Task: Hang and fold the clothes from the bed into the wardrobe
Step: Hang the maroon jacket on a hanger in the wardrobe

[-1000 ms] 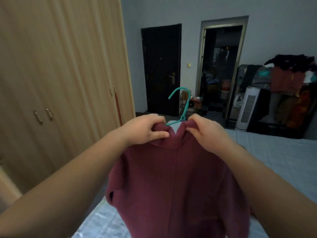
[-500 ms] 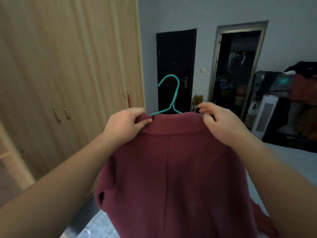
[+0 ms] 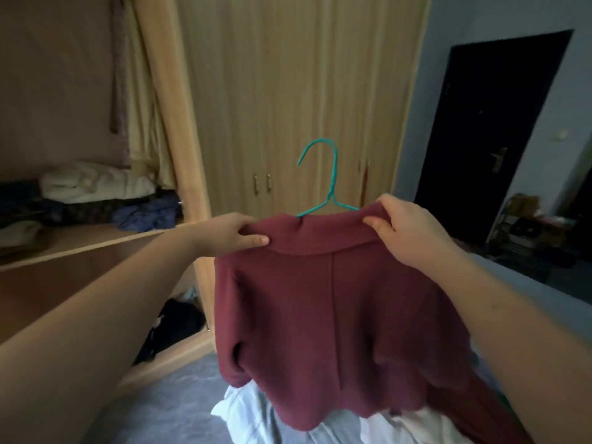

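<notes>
Both forearms are reaching in from the lower corners, cut off by the frame. The left hand [image 3: 235, 233] is pinching one end of the collar of a maroon woollen jacket [image 3: 330, 315], and the right hand [image 3: 408, 227] is gripping the other end. The jacket is hanging in the air over the grey-sheeted bed [image 3: 166, 405], its hem hiding part of a pale crumpled garment [image 3: 246, 411]. A teal wire hanger [image 3: 333, 177] is sticking up from the collar, its arms mostly hidden inside the cloth. Beyond, the light wooden wardrobe [image 3: 288, 91] is standing open on the left, with blurred piles of folded clothes [image 3: 96, 187] lying on a shelf.
</notes>
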The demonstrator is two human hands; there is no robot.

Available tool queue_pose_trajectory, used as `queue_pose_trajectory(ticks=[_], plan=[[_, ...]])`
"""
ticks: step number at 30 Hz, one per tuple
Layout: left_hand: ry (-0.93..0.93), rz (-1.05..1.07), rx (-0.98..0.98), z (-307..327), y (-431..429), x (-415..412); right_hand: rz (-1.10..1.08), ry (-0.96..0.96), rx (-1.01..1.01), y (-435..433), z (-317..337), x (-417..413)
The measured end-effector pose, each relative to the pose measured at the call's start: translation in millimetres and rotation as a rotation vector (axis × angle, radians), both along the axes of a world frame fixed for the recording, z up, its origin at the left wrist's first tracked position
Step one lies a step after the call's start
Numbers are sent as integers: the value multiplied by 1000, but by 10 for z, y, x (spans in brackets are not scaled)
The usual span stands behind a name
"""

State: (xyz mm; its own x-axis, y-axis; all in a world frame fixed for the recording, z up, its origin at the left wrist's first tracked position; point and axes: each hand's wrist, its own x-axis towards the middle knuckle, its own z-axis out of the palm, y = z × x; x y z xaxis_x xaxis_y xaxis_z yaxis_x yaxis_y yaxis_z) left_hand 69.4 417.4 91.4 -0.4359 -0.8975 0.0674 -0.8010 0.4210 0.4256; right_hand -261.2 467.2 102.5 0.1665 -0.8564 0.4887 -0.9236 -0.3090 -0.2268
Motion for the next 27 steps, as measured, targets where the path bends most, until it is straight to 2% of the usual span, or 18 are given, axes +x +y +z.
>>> queue_pose_trajectory(ticks=[5,8,14,18,21,25,27], plan=[[-4,96,-284,-13,258,827,213,118,76,-241,118,933],[-52,134,-419,154,492,1335,322,168,41,-300,185,1740],[-132,379,-610,296,833,2809,542,90,-9,-363,281,3381],[33,492,-598,373,1071,3838,511,-29,-27,-559,264,3981],[39,517,-581,405,1188,4380,457,-149,17,-652,214,4423],[59,577,-565,374,1243,4872,427,19,140,-704,30,5035],[48,586,-548,323,1203,5028,485,19,119,-750,-47,5323]])
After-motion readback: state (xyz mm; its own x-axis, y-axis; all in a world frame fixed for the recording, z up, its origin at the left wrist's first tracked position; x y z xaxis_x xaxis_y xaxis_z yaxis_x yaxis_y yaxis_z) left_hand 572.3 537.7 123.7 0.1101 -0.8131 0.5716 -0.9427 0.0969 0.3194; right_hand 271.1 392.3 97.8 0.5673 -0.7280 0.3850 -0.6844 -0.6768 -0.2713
